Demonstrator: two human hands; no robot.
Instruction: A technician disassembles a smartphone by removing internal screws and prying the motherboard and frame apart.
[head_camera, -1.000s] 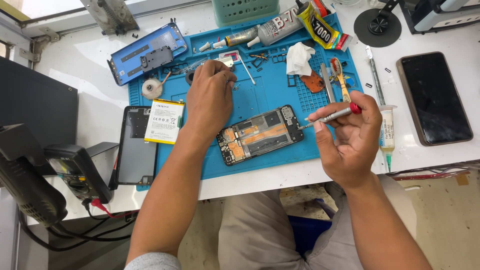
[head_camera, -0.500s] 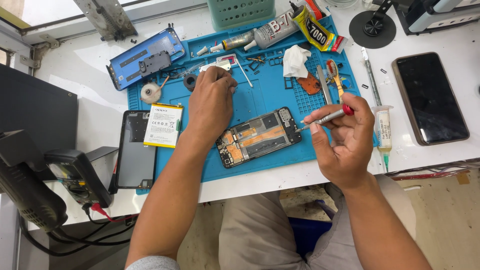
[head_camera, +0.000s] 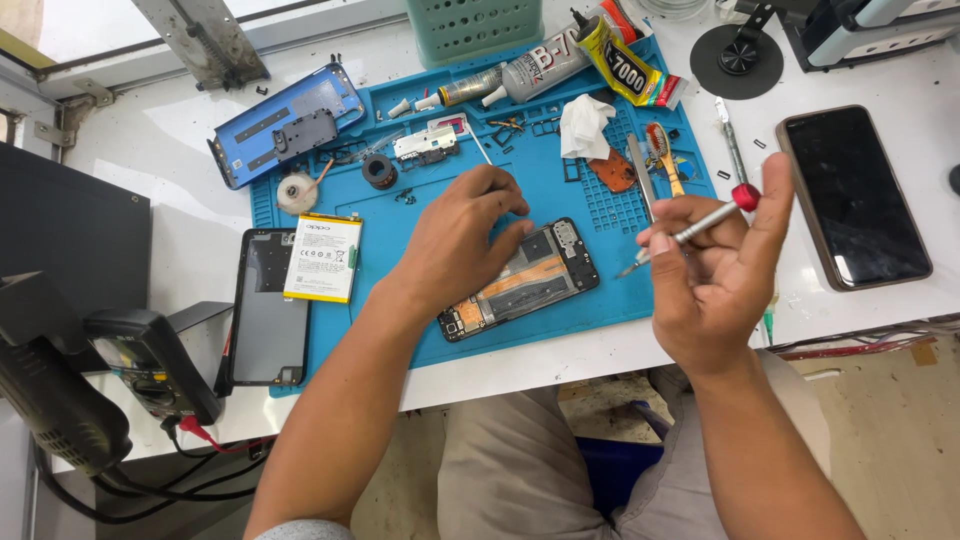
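The left hand (head_camera: 462, 240) rests palm down on the upper end of an opened phone (head_camera: 520, 280), fingers curled and their tips pressed together just above the phone's top edge; whether they pinch a small part there cannot be told. The phone lies tilted on a blue work mat (head_camera: 600, 300), its back off and its boards and orange flex strip showing. The mat lies on a white counter (head_camera: 150, 160).

The right hand (head_camera: 715, 270) is raised just to the right of the phone and grasps a slim metal screwdriver (head_camera: 690, 230) with a red cap, the thumb lying along the shaft and the tip pointing down to the left, clear of the phone.

To the left, a white battery (head_camera: 322, 257) lies partly on the mat, overlapping a dark back cover (head_camera: 268, 320). A blue phone frame (head_camera: 285, 120) sits at the mat's upper left corner. Along the top of the mat lie glue tubes (head_camera: 560, 60) and a crumpled white tissue (head_camera: 585, 125). A dark phone (head_camera: 850, 195) lies face up on the counter, well to the right.
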